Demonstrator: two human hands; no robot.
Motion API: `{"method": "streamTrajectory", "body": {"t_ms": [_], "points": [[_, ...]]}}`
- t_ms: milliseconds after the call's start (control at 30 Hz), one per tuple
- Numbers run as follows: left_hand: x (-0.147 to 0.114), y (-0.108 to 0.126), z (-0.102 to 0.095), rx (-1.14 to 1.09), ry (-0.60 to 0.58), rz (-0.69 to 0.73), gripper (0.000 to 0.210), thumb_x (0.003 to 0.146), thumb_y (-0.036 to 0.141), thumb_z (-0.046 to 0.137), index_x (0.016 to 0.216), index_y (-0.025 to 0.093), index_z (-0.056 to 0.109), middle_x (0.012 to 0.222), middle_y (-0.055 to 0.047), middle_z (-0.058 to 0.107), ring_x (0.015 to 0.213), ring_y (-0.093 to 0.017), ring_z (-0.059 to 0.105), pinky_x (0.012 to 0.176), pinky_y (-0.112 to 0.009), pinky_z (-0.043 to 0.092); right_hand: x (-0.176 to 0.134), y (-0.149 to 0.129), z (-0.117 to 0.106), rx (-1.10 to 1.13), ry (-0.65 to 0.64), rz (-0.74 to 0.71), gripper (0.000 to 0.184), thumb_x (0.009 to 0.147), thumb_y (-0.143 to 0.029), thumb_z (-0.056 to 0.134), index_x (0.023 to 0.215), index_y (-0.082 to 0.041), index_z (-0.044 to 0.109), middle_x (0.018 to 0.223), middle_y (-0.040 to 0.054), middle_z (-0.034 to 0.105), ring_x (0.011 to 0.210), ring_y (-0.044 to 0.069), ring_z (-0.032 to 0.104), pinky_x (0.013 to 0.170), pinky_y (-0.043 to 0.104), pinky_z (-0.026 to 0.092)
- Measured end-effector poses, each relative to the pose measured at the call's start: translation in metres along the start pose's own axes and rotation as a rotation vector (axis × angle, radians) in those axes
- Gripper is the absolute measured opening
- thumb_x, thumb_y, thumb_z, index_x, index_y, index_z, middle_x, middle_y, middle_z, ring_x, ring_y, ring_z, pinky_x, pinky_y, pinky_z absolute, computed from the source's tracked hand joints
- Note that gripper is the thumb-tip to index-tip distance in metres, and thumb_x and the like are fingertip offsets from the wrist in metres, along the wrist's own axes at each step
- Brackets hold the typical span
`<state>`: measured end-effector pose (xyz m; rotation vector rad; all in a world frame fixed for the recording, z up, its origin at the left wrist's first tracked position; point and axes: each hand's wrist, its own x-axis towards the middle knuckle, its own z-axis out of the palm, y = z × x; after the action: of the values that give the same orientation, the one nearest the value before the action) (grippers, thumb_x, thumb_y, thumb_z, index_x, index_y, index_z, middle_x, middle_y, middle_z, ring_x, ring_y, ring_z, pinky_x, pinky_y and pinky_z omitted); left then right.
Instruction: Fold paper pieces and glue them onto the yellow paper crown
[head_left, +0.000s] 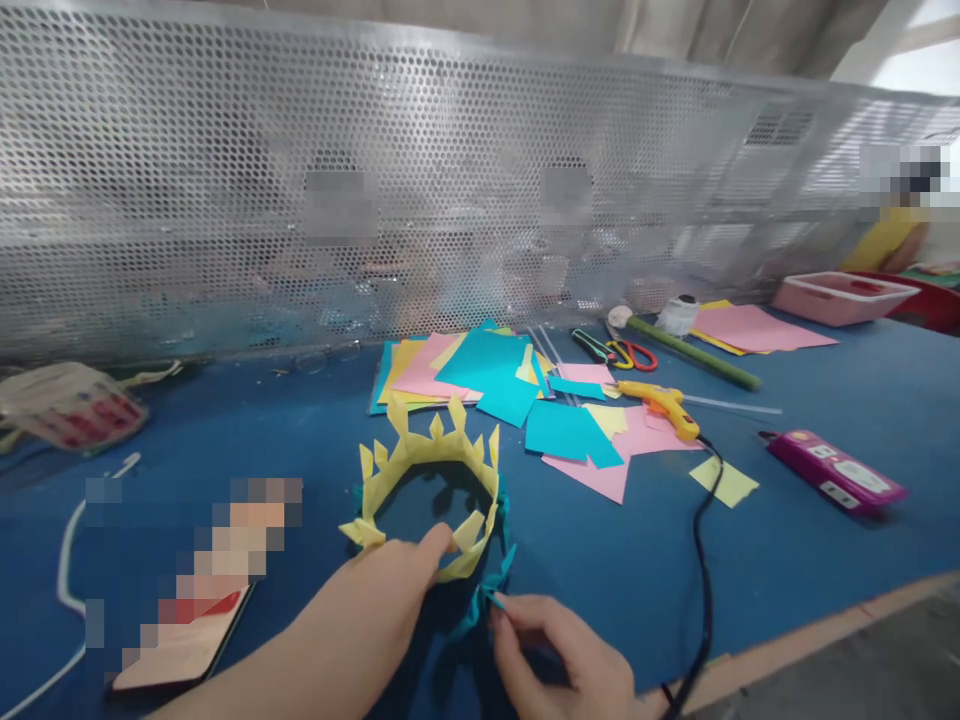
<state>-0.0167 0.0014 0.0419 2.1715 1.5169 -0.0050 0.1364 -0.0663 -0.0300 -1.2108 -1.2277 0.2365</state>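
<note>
A yellow paper crown (375, 480) with pointed tips stands on the blue table, its ring open toward me. My left hand (390, 590) is closed on the near side of its band, thumb over the inner edge. Along the crown's outside runs a crumpled teal paper strip (480, 605), partly hidden behind the band. My right hand (566, 650) pinches that strip between thumb and fingertips, just right of the crown's near edge. Most fingers of my left hand are out of sight behind the wrist and the paper.
Coloured paper sheets (495, 362), scissors (634, 354) and a yellow glue gun (660, 400) with black cord lie beyond the crown. A purple power strip (836, 470) is at right, a phone (202, 600) at left. A perforated metal screen (450, 180) borders the table (300, 430); a pink basket (844, 298) stands far right.
</note>
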Motion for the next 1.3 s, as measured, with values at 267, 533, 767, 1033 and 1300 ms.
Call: {"method": "streamTrajectory", "body": {"t_ms": [267, 533, 767, 1033, 1300], "points": [[-0.005, 0.003, -0.013, -0.183, -0.020, 0.028, 0.031, 0.083, 0.014, 0.045, 0.103, 0.026, 0.065, 0.057, 0.002, 0.055, 0.051, -0.021, 0.059, 0.047, -0.025, 0.039, 0.000, 0.002, 0.010, -0.044, -0.047, 0.017, 0.013, 0.083, -0.016, 0.064, 0.076, -0.021, 0.073, 0.064, -0.0022, 0.074, 0.050, 0.010, 0.067, 0.057, 0.013, 0.055], [-0.007, -0.023, -0.010, -0.405, -0.204, 0.042, 0.048, 0.087, 0.014, 0.042, 0.130, 0.031, 0.055, 0.082, 0.003, 0.065, 0.041, -0.012, 0.063, 0.041, -0.019, 0.045, -0.001, 0.001, 0.011, -0.093, -0.088, -0.009, 0.012, 0.085, -0.016, 0.065, 0.079, -0.022, 0.073, 0.068, -0.0028, 0.075, 0.053, 0.010, 0.068, 0.061, 0.014, 0.056], [-0.014, -0.015, -0.016, -0.502, -0.271, 0.034, 0.053, 0.084, 0.012, 0.048, 0.131, 0.033, 0.058, 0.069, 0.006, 0.063, 0.038, -0.010, 0.057, 0.040, -0.016, 0.042, 0.000, 0.001, 0.010, -0.145, -0.114, 0.008, 0.013, 0.086, -0.020, 0.066, 0.075, -0.022, 0.072, 0.064, -0.0019, 0.073, 0.051, 0.012, 0.068, 0.058, 0.017, 0.056], [-0.012, -0.013, -0.010, -0.588, -0.327, 0.033, 0.044, 0.081, 0.014, 0.049, 0.122, 0.029, 0.058, 0.052, 0.010, 0.054, 0.042, -0.013, 0.057, 0.037, -0.014, 0.040, 0.002, 0.002, 0.012, -0.153, -0.158, 0.055, 0.015, 0.088, -0.025, 0.063, 0.075, -0.022, 0.070, 0.062, -0.0025, 0.069, 0.051, 0.012, 0.065, 0.058, 0.017, 0.054], [-0.004, -0.001, -0.002, -0.623, -0.341, -0.026, 0.046, 0.082, 0.008, 0.045, 0.123, 0.025, 0.056, 0.043, 0.012, 0.046, 0.038, -0.013, 0.051, 0.034, -0.013, 0.037, 0.002, 0.000, 0.014, -0.172, -0.168, 0.096, 0.014, 0.090, -0.027, 0.063, 0.079, -0.021, 0.070, 0.065, -0.0006, 0.070, 0.055, 0.014, 0.066, 0.061, 0.018, 0.054]]}}
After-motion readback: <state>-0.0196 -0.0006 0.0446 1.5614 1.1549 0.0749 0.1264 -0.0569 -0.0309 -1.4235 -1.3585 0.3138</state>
